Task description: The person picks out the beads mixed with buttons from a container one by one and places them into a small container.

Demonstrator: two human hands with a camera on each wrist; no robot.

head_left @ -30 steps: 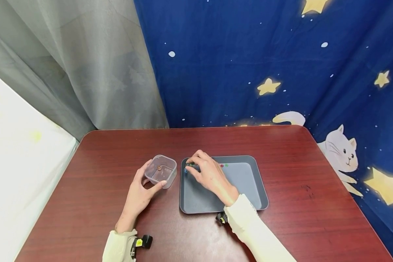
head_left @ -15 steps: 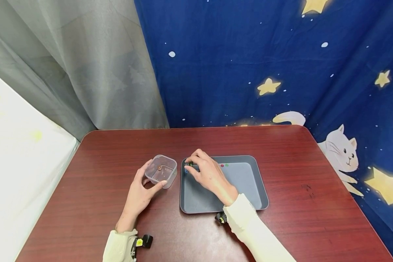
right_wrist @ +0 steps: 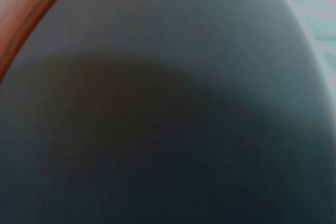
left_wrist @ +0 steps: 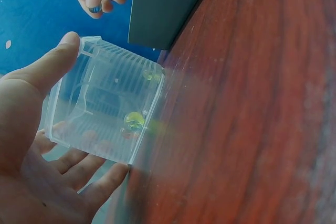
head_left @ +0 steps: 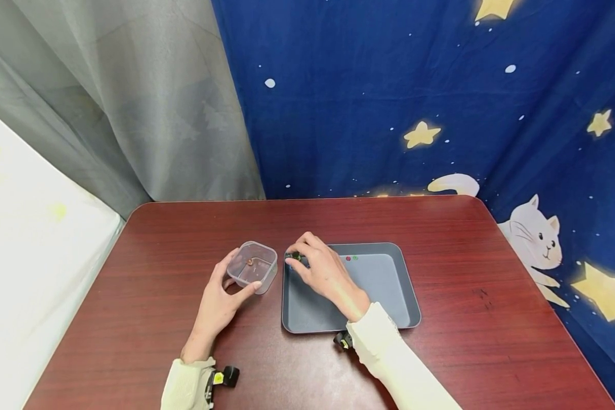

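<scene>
Grey curtain (head_left: 128, 102) and blue star-printed curtain (head_left: 348, 114) hang behind a reddish-brown wooden table (head_left: 471, 273), where a person in cream sleeves (head_left: 400, 359) works with both hands. On the table, a shallow grey tray (head_left: 369, 293) stands just to the right of a clear plastic container (head_left: 269, 279). The left hand (head_left: 219, 304) grips this container, its thumb pressed near the rim and its fingers spread around the opposite side; the left wrist view shows a yellow-green ball (left_wrist: 135, 120) inside. Above the tray's far left corner, the right hand (head_left: 328, 273) has its thumb and fingers bent together, and the left wrist view shows a small glassy ball (left_wrist: 95, 9) pinched at the tips. Near the tray's far edge lie a red piece (head_left: 348, 258) and, just beside it, a green piece (head_left: 355, 258). Dark blur fills most of the right wrist view.
</scene>
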